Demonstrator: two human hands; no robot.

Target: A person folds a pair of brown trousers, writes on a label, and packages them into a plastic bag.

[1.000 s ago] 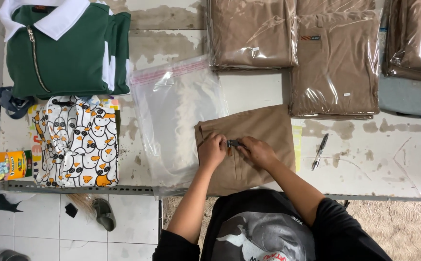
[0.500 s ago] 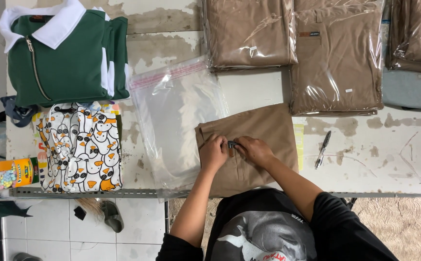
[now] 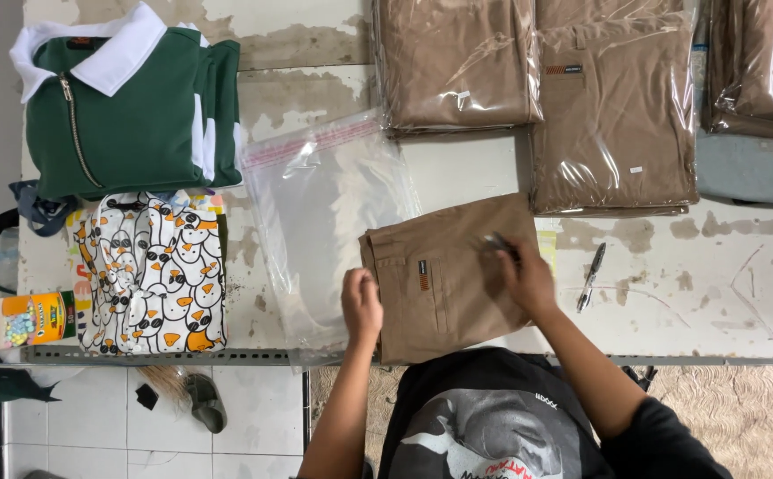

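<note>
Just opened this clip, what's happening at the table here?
A person stands at a worn white table with folded brown trousers in front of them. The left hand rests at the trousers' left edge; the right hand lies on the right part, holding a small dark object in its fingers. An empty clear plastic bag lies just left of the trousers. Bagged brown garments are stacked at the far side, and a pen lies to the right.
</note>
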